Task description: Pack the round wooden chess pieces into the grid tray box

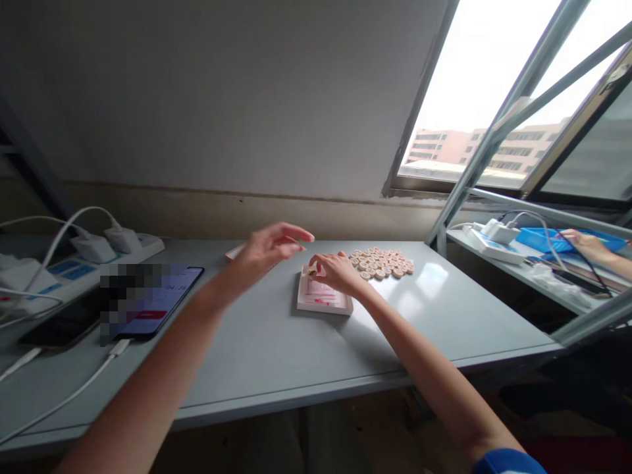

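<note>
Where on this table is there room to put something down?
The biggest bare patch of grey table lies right of the pink tray and below the wooden discs. A second one lies between the tray and the phone, below the left hand. It's crowded by the right hand at the tray, and around the chargers.

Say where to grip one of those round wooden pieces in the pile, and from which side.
Pinch an outer round wooden piece by its rim, coming down from above. The pieces seem to lie flat and close together in the pile, so the outer ones appear to leave the most room.
</note>
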{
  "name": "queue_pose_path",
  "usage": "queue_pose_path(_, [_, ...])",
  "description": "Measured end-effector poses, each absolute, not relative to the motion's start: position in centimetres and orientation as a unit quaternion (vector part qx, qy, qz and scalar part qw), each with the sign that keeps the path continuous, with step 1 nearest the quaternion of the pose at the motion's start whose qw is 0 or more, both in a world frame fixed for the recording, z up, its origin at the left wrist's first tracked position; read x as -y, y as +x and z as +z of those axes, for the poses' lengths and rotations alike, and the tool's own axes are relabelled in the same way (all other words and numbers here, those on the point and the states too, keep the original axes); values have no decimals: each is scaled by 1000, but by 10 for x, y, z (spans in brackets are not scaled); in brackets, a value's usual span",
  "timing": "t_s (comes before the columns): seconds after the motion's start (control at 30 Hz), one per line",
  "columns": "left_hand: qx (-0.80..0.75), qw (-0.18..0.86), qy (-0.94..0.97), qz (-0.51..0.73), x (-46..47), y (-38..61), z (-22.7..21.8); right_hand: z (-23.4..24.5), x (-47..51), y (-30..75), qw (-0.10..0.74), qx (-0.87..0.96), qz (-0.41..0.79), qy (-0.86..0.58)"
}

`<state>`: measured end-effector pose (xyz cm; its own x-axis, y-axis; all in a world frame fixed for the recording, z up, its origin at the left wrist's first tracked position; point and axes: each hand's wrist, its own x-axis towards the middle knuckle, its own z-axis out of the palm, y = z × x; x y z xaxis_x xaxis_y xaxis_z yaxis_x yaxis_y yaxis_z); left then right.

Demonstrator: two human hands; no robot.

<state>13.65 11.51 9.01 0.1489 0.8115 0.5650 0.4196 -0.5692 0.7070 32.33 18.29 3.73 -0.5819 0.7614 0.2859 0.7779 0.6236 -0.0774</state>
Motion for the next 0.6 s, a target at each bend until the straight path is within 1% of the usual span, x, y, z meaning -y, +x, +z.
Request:
queue_pose_path(0.1, [-453, 215, 766, 402, -140, 152, 63, 38, -184, 331, 169, 884, -24, -436])
queue_pose_path(0.17, [-505, 191, 764, 354, -158, 160, 45, 45, -185, 347, 164, 876, -3, -453])
queue_pose_path(0.27, [-536, 171, 782, 267, -177, 169, 31, 58, -187, 381, 153, 836, 15, -526])
queue_pose_path(0.3, [-539, 166, 788, 249, -181, 171, 29, 62, -187, 391, 126, 820, 30, -557])
queue_pose_path(0.37, [-538, 160, 796, 227, -186, 175, 27, 65, -188, 406, 59, 793, 58, -604])
queue_pose_path(0.43, [-532, 170, 800, 218, -188, 179, 24, 64, -188, 413, 12, 783, 68, -618])
queue_pose_path(0.6, [-507, 204, 800, 248, -184, 182, 17, 62, -186, 409, -23, 791, 64, -608])
